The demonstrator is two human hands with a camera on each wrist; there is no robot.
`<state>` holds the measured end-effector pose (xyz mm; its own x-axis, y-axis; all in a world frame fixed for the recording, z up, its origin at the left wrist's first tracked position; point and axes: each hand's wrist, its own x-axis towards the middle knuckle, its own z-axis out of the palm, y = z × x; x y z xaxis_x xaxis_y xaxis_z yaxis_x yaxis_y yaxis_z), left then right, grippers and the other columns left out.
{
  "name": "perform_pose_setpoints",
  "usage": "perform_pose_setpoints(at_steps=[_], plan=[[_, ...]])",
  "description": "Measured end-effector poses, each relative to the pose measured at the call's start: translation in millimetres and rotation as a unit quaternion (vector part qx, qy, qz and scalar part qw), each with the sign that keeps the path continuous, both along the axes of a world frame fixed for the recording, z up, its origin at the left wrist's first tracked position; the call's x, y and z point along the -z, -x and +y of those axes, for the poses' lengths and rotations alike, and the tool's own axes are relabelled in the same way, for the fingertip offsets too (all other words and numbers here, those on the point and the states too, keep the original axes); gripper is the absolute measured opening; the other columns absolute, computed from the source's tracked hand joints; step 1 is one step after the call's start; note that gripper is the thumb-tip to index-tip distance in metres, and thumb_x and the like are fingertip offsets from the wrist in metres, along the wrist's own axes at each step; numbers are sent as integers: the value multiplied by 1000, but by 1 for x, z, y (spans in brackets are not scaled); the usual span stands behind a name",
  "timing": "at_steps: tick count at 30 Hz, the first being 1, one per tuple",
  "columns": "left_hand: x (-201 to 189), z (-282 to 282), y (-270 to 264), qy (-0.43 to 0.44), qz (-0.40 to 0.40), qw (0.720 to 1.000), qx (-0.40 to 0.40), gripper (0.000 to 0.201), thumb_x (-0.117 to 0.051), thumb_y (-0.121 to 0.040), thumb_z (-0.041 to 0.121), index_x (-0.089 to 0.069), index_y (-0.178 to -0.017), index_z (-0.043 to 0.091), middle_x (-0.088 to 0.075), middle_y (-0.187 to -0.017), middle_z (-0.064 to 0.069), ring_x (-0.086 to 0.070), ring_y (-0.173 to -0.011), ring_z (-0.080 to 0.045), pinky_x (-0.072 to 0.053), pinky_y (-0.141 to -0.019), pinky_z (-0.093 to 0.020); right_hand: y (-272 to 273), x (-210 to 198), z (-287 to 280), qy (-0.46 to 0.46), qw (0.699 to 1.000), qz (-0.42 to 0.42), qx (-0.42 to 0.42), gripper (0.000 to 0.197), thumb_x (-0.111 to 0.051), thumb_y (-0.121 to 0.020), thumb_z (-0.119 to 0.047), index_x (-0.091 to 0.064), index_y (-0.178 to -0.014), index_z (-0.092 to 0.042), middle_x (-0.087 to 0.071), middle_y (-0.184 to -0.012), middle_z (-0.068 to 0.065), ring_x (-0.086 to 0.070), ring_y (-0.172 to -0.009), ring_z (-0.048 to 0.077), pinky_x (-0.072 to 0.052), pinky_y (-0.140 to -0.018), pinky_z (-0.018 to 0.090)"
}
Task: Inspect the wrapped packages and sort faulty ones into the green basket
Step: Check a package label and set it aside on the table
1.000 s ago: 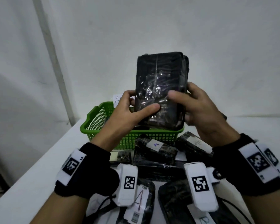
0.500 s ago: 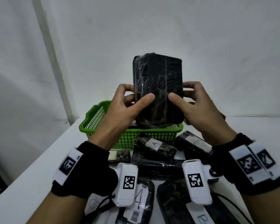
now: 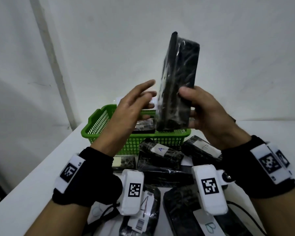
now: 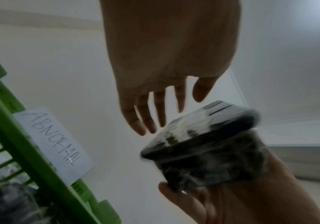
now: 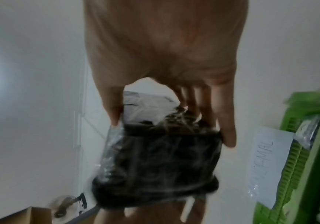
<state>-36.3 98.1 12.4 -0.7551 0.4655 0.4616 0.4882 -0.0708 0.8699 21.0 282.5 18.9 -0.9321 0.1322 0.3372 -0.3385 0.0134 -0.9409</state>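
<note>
Item, far left: my left hand (image 3: 131, 108), raised above the green plastic mesh basket (image 3: 99, 128), fingers straight and slightly spread, holding nothing, fingertips just beside the held package without touching it.

Item: the basket stands at the far side of the white table (image 3: 32, 181). A white paper label (image 4: 53, 144) taped to its rim reads "ABNORMAL" in handwriting. At least one film-wrapped black package (image 3: 143, 127) lies inside.

Item, centre: a black rectangular package wrapped in clear plastic film (image 3: 177, 82), held upright above the basket, edge toward me. I read no writing on it.

Item, right: my right hand (image 3: 209, 113) grips that package at its lower end, thumb on the near side, fingers curled round the far side.

Item, table in front of the basket: more wrapped black packages in a pile, one with a white tag marked "A" (image 3: 161, 149), one near the bottom edge marked "B" (image 3: 209, 227).
</note>
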Motion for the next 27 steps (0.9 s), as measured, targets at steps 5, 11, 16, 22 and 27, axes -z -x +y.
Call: perform_pose_setpoints(at_steps=[5, 11, 16, 22, 27], plan=[[4, -1, 3, -59, -71, 996, -17, 66, -68, -80, 39, -46, -142, 28, -71, -115, -1, -73, -101, -16, -60, -76, -34, -5, -4, 2, -28, 998, -11, -46, 36, -54, -93, -49, -74, -108, -24, -76, -110, -4, -69, -95, 11, -57, -69, 24], [9, 0, 5, -22, -3, 998, -56, 79, -84, -73, 43, -42, -139, 34, -67, -124, 3, -71, -105, -14, -60, -84, -38, -2, -4, 5, -54, 999, 1, -1, 45, -70, -85, -46, -65, -121, -19, -77, -103, -5, -74, -83, 9, -56, -61, 25], [7, 0, 8, -72, -13, 997, -13, 56, -64, -93, 25, -45, -146, 28, -67, -129, -4, -68, -114, -21, -58, -85, -31, 2, 2, 4, -39, 996, 47, 59, 31, -73, -87, -11, -66, -117, -11, -78, -98, 0, -75, -84, 12, -57, -63, 21], [9, 2, 7, -78, -5, 996, -34, 64, -69, -83, 34, -48, -143, 28, -69, -124, -5, -68, -112, -19, -59, -81, -30, 4, 3, 7, -28, 998, 28, 53, 23, -72, -88, -16, -71, -111, -14, -78, -104, 3, -75, -85, 14, -57, -64, 25], [7, 0, 11, -70, -26, 997, -37, 40, -50, -102, 30, -52, -142, 29, -71, -120, 5, -69, -104, -13, -60, -81, -32, 13, 9, 6, -55, 990, 28, 128, 36, -68, -81, -47, -68, -108, -22, -75, -110, 2, -74, -100, 20, -60, -90, 47]])
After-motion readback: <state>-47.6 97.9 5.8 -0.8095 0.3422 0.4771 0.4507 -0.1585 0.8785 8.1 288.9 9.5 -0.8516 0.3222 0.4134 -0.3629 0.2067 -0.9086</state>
